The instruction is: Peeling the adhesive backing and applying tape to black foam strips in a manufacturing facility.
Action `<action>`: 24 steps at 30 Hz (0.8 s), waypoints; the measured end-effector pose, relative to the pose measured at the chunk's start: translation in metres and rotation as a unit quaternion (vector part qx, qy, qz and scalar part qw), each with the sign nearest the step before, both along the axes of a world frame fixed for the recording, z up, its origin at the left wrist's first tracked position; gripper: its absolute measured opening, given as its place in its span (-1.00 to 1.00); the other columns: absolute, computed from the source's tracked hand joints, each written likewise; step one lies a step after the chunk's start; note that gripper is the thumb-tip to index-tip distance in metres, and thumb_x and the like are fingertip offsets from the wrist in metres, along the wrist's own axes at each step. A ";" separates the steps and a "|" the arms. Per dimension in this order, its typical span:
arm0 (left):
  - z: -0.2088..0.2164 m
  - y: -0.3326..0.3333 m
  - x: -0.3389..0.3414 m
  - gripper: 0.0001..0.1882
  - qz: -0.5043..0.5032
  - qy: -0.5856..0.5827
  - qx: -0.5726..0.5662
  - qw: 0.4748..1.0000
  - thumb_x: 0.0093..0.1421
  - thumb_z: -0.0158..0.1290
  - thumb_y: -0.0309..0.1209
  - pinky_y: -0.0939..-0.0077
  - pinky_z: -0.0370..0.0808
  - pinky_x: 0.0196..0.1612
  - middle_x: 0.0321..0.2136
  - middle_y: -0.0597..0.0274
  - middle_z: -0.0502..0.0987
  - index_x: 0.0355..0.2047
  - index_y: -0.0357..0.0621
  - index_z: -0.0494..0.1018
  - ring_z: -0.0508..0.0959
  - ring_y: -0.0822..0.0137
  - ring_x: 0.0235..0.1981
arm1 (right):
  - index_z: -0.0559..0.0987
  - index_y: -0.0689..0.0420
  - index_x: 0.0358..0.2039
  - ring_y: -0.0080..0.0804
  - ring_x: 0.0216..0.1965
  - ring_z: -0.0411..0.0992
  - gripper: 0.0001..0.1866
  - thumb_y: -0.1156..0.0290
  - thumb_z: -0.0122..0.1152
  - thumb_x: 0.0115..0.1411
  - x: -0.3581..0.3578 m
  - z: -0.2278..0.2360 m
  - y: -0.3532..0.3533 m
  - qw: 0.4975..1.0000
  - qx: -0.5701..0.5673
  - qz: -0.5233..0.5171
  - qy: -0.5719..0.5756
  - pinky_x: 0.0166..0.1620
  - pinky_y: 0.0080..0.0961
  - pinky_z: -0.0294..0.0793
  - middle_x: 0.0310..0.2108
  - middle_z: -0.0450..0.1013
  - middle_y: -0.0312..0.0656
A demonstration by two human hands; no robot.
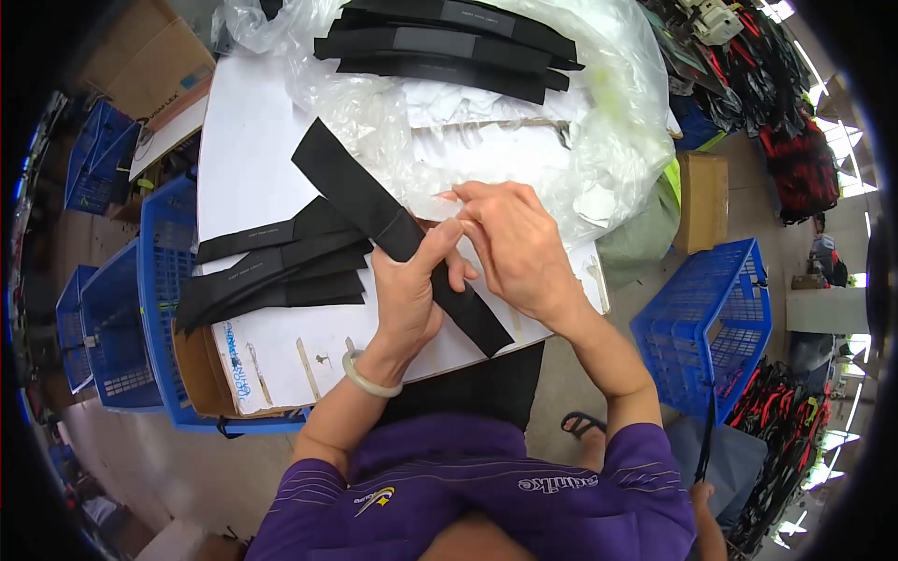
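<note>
My left hand (409,292) is closed around the middle of a long black fabric strip (348,183). That strip lies slantwise, its upper end toward the far left and its lower end near the table's front edge. Just right of it my right hand (517,245) is closed in a pinch on a small white paper-like piece (432,208), over the strip. Both thumbs meet there, and the fingertips partly hide the piece. Left of my left hand, several black strips (281,266) with small pale print lie in a loose fanned pile.
More black strips (449,42) lie stacked on clear plastic sheeting (617,112) at the far side of the white tabletop (245,122). White paper scraps (477,105) sit beneath them. Blue crates stand left (168,280) and right (702,323). A cardboard box (702,201) stands at the right.
</note>
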State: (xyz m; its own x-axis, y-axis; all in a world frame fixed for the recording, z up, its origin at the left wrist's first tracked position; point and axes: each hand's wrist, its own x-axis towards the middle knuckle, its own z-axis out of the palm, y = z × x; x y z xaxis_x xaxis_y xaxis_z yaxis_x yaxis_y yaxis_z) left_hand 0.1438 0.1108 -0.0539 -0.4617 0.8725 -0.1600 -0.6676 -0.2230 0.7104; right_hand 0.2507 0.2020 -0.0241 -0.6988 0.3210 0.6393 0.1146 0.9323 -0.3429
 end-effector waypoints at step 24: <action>0.005 -0.017 -0.005 -0.76 0.043 -0.012 0.024 0.999 0.20 0.07 -0.46 0.55 0.43 -0.57 -0.66 0.16 0.45 -0.29 -0.50 0.48 0.39 0.42 -0.73 | 0.49 0.28 -0.47 -0.43 -0.54 0.46 -0.80 0.50 0.38 0.03 -0.002 0.004 -0.023 0.982 -0.185 -0.009 0.041 -0.47 -0.55 0.43 -0.52 0.46 -0.14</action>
State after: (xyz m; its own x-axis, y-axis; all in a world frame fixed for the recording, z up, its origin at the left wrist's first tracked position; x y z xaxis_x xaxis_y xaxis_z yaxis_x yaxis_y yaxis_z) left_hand 0.1386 0.0936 -0.0490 -0.5315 0.8370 -0.1305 -0.6618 -0.3141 0.6807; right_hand 0.2488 0.1794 -0.0203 -0.6418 0.5543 0.5300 0.0887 0.7402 -0.6666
